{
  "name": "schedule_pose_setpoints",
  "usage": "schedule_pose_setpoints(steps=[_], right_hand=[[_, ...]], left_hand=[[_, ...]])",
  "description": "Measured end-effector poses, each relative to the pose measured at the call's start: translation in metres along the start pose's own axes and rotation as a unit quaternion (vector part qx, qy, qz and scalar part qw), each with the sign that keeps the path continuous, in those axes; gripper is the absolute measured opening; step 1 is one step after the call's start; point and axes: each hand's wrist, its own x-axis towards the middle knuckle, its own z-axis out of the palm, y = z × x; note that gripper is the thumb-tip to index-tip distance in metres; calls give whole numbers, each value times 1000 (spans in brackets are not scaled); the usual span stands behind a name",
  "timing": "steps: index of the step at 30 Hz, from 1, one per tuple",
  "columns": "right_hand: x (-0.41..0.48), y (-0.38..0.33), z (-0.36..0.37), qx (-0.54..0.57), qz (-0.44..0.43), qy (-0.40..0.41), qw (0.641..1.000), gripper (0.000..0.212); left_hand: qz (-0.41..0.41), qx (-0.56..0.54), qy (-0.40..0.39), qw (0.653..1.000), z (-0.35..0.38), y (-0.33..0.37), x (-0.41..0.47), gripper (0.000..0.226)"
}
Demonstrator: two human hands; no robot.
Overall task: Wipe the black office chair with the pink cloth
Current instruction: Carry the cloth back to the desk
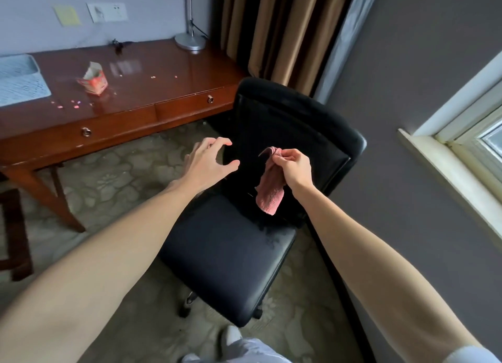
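Observation:
The black office chair (pixel 225 254) stands in the middle of the head view, its seat facing me and its backrest toward the curtain. My right hand (pixel 294 167) pinches the top of the pink cloth (pixel 270 191), which hangs limp in front of the backrest, just above the seat's rear edge. My left hand (pixel 207 160) hovers to the left of the cloth with fingers spread and curled, holding nothing, near the backrest's left side.
A wooden desk (pixel 114 118) with two drawers stands left of the chair, carrying a torn pink carton (pixel 93 80), a pale mesh tray (pixel 19 80) and a lamp base (pixel 190 40). Brown curtains (pixel 277 28) hang behind; a window sill (pixel 445 172) is on the right. Patterned carpet lies below.

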Motion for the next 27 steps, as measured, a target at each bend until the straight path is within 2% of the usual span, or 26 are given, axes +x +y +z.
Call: schedule_pose_setpoints(steps=[3,8,16,27], right_hand=[[11,-15,26,-20,-29,-12,999,21],[41,-36,78,-38,-64,-35,997,12],[72,-86,171,-79,-105,-96,987,12],[60,-145,323,-97,-97,-138,981,16]], left_hand=[[-14,-1,5,1000,-11,-23,9,46],[-35,27,29,999,-35,-58,33,47],[-82,43,78,993,-90,-115,67,50],[-112,60,111,986,-182,-244,77,52]])
